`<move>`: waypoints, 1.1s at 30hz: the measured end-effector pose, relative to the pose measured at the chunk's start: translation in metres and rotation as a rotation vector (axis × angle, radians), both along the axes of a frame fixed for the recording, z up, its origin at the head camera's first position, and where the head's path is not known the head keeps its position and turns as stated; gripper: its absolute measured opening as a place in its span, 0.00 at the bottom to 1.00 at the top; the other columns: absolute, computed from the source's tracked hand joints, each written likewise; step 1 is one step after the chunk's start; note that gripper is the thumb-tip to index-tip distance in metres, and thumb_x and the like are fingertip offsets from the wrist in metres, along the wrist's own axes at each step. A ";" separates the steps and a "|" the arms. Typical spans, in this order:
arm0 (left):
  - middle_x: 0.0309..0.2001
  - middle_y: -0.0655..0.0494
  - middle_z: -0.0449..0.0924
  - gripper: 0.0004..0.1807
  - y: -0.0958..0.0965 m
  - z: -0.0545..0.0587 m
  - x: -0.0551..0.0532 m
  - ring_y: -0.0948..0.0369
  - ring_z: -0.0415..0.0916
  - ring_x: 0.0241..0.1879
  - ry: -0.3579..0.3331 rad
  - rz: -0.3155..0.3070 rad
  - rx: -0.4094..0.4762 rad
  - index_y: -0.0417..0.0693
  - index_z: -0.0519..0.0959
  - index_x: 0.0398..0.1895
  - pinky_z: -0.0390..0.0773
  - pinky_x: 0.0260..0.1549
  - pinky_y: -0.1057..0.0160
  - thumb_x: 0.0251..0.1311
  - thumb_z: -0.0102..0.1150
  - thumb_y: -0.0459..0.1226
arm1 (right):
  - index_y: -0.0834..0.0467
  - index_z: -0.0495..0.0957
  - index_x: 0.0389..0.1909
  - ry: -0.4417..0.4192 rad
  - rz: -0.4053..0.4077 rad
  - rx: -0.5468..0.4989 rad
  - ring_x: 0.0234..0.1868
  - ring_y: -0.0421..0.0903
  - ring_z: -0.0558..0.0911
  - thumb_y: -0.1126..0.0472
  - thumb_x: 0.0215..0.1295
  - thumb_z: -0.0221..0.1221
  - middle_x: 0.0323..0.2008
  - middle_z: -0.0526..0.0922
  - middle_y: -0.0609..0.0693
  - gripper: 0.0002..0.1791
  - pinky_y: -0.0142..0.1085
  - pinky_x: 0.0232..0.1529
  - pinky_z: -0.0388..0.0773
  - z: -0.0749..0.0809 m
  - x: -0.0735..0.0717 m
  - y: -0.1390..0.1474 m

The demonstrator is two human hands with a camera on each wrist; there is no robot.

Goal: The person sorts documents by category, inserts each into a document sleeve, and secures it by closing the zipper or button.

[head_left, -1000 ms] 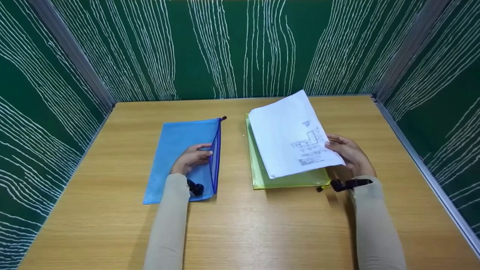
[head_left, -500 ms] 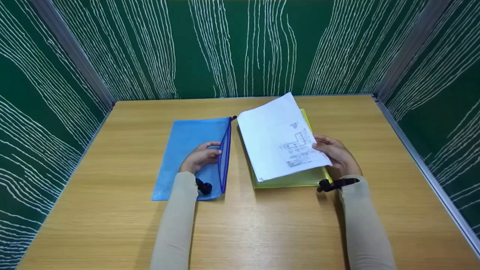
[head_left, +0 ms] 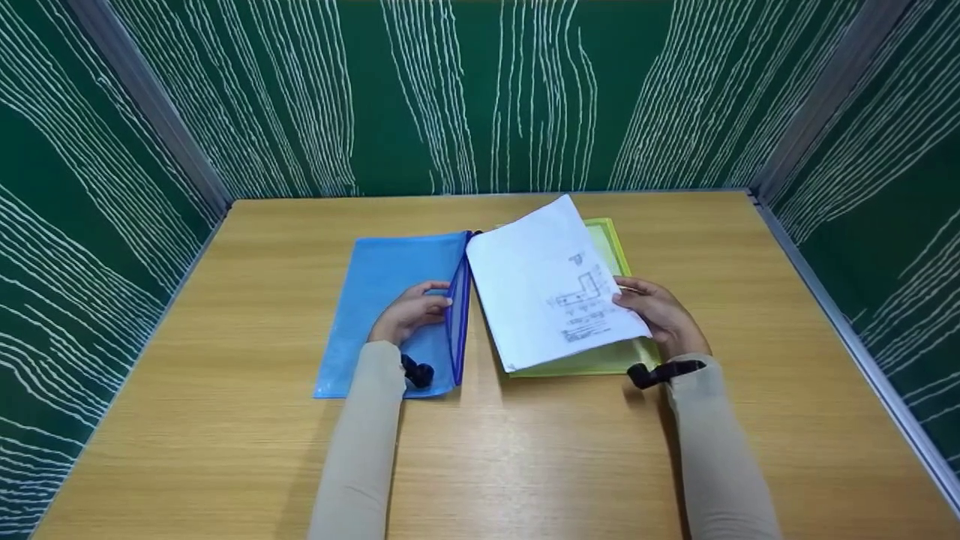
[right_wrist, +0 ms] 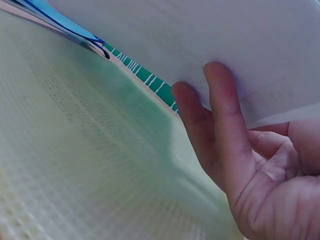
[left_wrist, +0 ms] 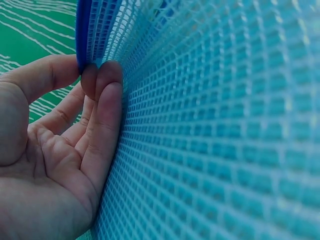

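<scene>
A blue mesh zip pouch (head_left: 397, 270) lies left of centre, its dark-blue zip edge (head_left: 466, 322) facing right and parted. My left hand (head_left: 412, 311) pinches one lip of that opening between thumb and fingers; the left wrist view shows the mesh (left_wrist: 210, 130) close beside the fingers. White printed paper (head_left: 532, 300), bearing a line drawing and text, is gripped at its right edge by my right hand (head_left: 660, 311). The paper is tilted over a yellow-green mesh pouch (head_left: 577, 366), hiding most of it. Its left edge is close to the blue pouch's opening; contact cannot be told.
Both pouches lie on a wooden table (head_left: 480, 465). Green panels with white wavy lines (head_left: 525, 97) stand behind and at both sides, joined by grey posts (head_left: 817, 97). A black wrist strap with a camera (head_left: 664, 373) is on the right wrist.
My right hand has carried the paper left and slightly nearer, uncovering more of the yellow-green pouch's right side. My left hand has drawn the blue pouch right, so the gap between paper and pouch has narrowed.
</scene>
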State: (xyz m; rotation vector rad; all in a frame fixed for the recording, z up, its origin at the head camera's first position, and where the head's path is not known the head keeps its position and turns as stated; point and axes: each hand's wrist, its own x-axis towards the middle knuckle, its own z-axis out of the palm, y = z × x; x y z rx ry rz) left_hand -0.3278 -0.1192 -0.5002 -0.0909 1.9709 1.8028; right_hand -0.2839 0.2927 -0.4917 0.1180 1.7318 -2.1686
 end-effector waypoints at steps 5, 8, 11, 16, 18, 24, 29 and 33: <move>0.43 0.51 0.79 0.24 0.002 0.000 0.001 0.59 0.79 0.40 0.002 0.008 0.012 0.46 0.71 0.62 0.77 0.52 0.58 0.61 0.59 0.31 | 0.52 0.72 0.52 -0.007 -0.006 -0.011 0.34 0.42 0.86 0.70 0.67 0.55 0.38 0.85 0.47 0.16 0.32 0.33 0.83 -0.002 0.000 -0.002; 0.42 0.51 0.79 0.25 0.002 -0.001 0.001 0.59 0.78 0.40 0.008 0.001 0.020 0.44 0.70 0.62 0.77 0.53 0.58 0.61 0.58 0.31 | 0.53 0.72 0.53 -0.017 -0.013 -0.004 0.34 0.43 0.86 0.70 0.67 0.55 0.38 0.85 0.47 0.17 0.31 0.32 0.83 -0.002 0.001 -0.004; 0.40 0.53 0.79 0.25 0.002 0.000 0.001 0.60 0.78 0.39 0.014 -0.011 0.023 0.44 0.69 0.63 0.77 0.52 0.58 0.61 0.58 0.31 | 0.55 0.69 0.58 -0.024 -0.001 -0.010 0.34 0.43 0.86 0.71 0.67 0.54 0.39 0.85 0.47 0.19 0.32 0.32 0.83 -0.001 0.001 -0.006; 0.37 0.55 0.80 0.26 0.003 -0.001 0.001 0.62 0.79 0.36 0.034 -0.035 0.035 0.42 0.68 0.64 0.78 0.50 0.58 0.62 0.58 0.31 | 0.59 0.61 0.65 -0.028 0.037 -0.014 0.33 0.42 0.86 0.71 0.69 0.51 0.39 0.85 0.47 0.25 0.32 0.31 0.83 0.002 0.003 -0.011; 0.36 0.55 0.80 0.25 0.003 -0.001 0.002 0.62 0.79 0.35 0.037 -0.037 0.037 0.41 0.68 0.63 0.78 0.50 0.58 0.62 0.58 0.31 | 0.59 0.61 0.64 -0.031 0.047 -0.016 0.33 0.42 0.86 0.72 0.68 0.52 0.39 0.85 0.47 0.25 0.32 0.31 0.83 0.001 0.003 -0.012; 0.38 0.54 0.79 0.25 0.002 -0.002 0.002 0.61 0.79 0.37 0.038 -0.038 0.032 0.41 0.69 0.62 0.77 0.51 0.57 0.62 0.58 0.31 | 0.58 0.60 0.63 -0.019 0.091 0.017 0.32 0.41 0.86 0.71 0.67 0.53 0.38 0.86 0.49 0.25 0.26 0.22 0.78 -0.005 0.002 -0.014; 0.38 0.53 0.79 0.24 0.002 -0.001 0.001 0.61 0.79 0.36 0.038 -0.035 0.027 0.42 0.69 0.62 0.78 0.50 0.58 0.62 0.58 0.31 | 0.59 0.59 0.63 -0.003 0.101 0.001 0.36 0.42 0.86 0.73 0.67 0.52 0.41 0.85 0.49 0.26 0.29 0.33 0.82 -0.006 0.001 -0.020; 0.39 0.53 0.78 0.24 0.002 -0.002 0.001 0.61 0.79 0.36 0.034 -0.035 0.022 0.41 0.69 0.62 0.78 0.49 0.59 0.62 0.58 0.31 | 0.60 0.60 0.63 0.000 0.092 -0.022 0.38 0.42 0.85 0.74 0.66 0.52 0.42 0.83 0.49 0.26 0.31 0.37 0.83 -0.006 0.001 -0.025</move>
